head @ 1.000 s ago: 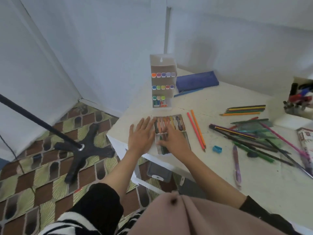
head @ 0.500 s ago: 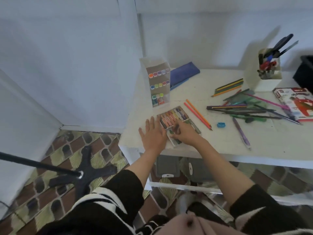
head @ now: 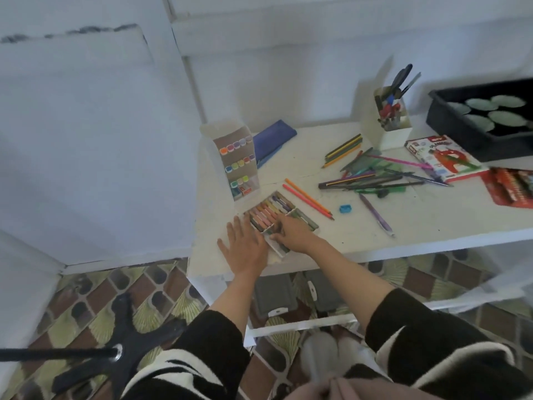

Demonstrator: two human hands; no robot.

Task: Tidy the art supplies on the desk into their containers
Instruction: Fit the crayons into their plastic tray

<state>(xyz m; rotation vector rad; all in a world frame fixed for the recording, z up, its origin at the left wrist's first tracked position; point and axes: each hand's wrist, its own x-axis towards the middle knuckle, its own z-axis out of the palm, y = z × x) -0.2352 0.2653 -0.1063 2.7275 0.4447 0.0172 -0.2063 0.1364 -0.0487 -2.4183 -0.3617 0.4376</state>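
Head view: pastel tray (head: 279, 250) sits at near-left corner of bench (head: 432, 215), two compartments, sticks packed side by side. L hand (head: 245, 246): fingers straight and spread, flat on bench just left of tray, apparently against its edge, prob. acting as a stop. R hand (head: 294, 233): fingers bent down over near compartment; pinching a stick vs. mere contact: cannot tell. Handling, est.: sticks light, brittle, prob. waxy; will snap under bending load. Take each at mid-length w/ thumb + forefinger, lay parallel to neighbours, no forcing. Tray looks thin, light, slides easily; hold by long side walls, keep level. Loose pencils (head: 372, 180), right of tray: stiff, light, apt to roll; gather as bundle at mid-shaft.
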